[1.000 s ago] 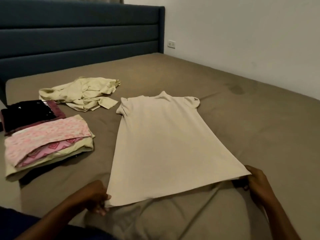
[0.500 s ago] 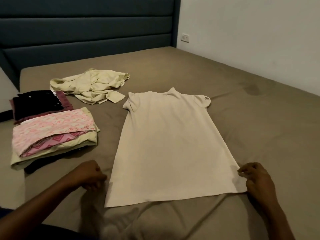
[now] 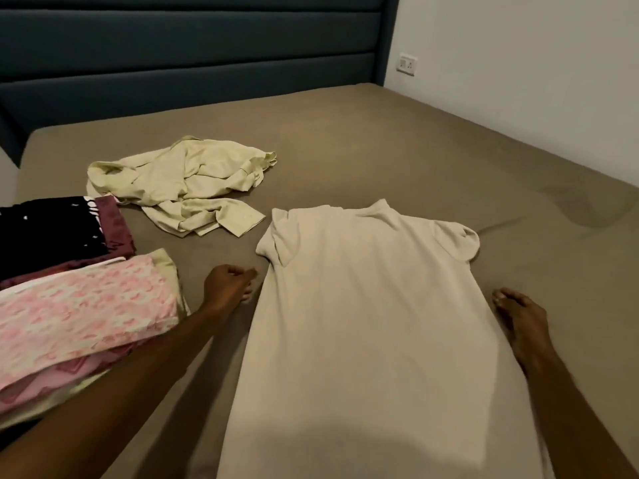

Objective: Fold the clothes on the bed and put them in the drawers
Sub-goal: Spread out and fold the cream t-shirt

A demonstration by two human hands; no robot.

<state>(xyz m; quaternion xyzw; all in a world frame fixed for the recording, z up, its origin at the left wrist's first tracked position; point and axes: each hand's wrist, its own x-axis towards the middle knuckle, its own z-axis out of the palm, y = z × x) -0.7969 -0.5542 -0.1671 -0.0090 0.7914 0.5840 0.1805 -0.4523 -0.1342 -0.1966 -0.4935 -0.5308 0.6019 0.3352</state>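
Observation:
A cream T-shirt [image 3: 373,316] lies spread flat on the bed [image 3: 380,143], neck toward the headboard. My left hand [image 3: 226,288] hovers just left of the shirt's side edge with fingers loosely curled, holding nothing. My right hand [image 3: 518,319] rests flat on the sheet beside the shirt's right edge, fingers straight. A crumpled pale yellow garment [image 3: 183,184] lies farther back on the left. At the left edge sit two folded stacks: a pink patterned pile [image 3: 79,316] and a black and maroon pile [image 3: 48,233].
A dark blue padded headboard [image 3: 190,53] runs along the far end. A white wall [image 3: 536,81] with a socket [image 3: 407,65] borders the bed's right side. A darker stain [image 3: 587,209] marks the sheet at right.
Both hands let go of the shirt's bottom hem and moved forward along its sides toward the sleeves. The view came closer to the shirt.

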